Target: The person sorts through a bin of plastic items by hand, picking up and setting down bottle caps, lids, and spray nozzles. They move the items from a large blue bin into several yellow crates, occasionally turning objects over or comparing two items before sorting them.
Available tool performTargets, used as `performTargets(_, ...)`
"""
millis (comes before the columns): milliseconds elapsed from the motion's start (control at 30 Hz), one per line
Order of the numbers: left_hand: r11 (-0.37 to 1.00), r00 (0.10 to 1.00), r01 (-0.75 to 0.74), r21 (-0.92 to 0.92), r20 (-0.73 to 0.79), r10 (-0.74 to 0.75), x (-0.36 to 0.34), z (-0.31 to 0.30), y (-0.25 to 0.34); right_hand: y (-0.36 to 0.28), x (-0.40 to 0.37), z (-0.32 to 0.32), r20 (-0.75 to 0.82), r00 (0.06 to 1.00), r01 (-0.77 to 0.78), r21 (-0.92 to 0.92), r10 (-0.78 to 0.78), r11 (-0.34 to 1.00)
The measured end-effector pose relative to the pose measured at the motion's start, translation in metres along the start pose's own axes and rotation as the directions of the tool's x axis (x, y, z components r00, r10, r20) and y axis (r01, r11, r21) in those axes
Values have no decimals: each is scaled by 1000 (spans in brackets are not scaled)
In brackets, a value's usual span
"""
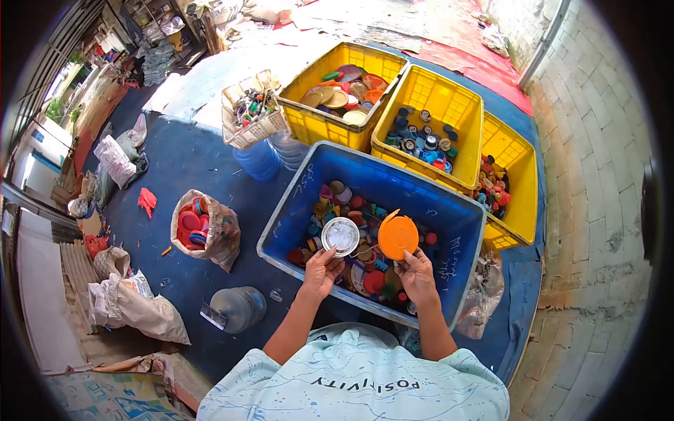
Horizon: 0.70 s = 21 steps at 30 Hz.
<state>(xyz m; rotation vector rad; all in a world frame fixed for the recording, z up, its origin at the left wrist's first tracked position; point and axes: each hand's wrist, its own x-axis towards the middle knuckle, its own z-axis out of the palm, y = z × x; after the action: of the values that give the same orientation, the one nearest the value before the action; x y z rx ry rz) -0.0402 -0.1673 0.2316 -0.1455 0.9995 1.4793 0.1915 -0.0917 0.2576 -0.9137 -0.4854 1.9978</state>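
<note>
Above the blue crate (284,217), my left hand (323,272) pinches a round white lid (340,236) by its lower edge. An orange lid (398,237) is gripped in my right hand (417,274), with a torn strip standing up at its top. Both lids are held side by side, a short gap between them. Beneath them lie many mixed plastic caps (372,282) in red, brown, blue and yellow, heaped on the crate's floor. My hands and the lids hide part of that heap.
Behind stand yellow crates with large lids (330,98), dark and blue caps (425,140), and red-orange caps (493,186). A white basket (270,130) of small pieces rests on blue water jugs (258,160). Leftward are a sack of red lids (225,235) and a clear jug (242,309). A block wall (597,175) borders the right.
</note>
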Motion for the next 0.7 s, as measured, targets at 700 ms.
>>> performTargets(700, 997, 998, -61, -42, -2, 61, 10, -144, 218, 203, 57, 229, -74, 974, -215, -8, 214, 977)
